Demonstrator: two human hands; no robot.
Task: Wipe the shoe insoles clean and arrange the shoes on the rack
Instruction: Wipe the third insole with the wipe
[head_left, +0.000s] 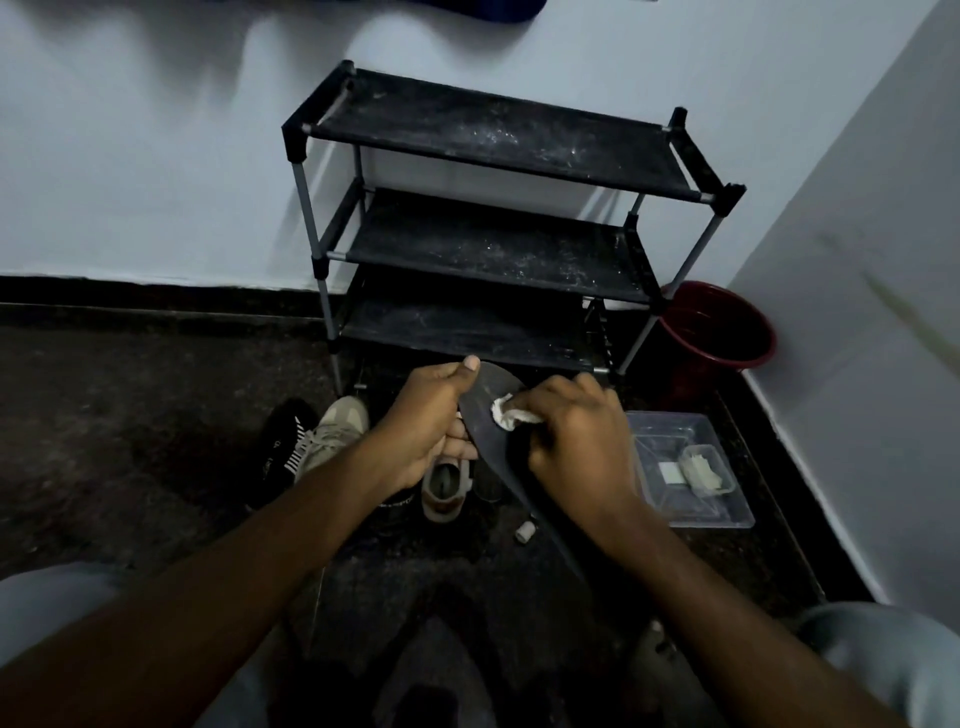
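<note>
Black insole (488, 418): held tilted at 6 o'clock of the rack (493, 130).
Left hand (428, 423): grips the insole's left edge, thumb on top.
Right hand (571, 441): curled round a white wipe (506, 414), pressing it on the insole.
Rack: three dusty black shelves.
Beige shoe (444, 488): on the floor (130, 415) under the hands.
Clear tray (670, 501): at 3 o'clock of the hands.

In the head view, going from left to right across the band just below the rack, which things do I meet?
black striped shoe → beige laced sneaker → left hand → white cloth → right hand → clear plastic tray. The insole overlaps both hands, so it is left out.
</note>
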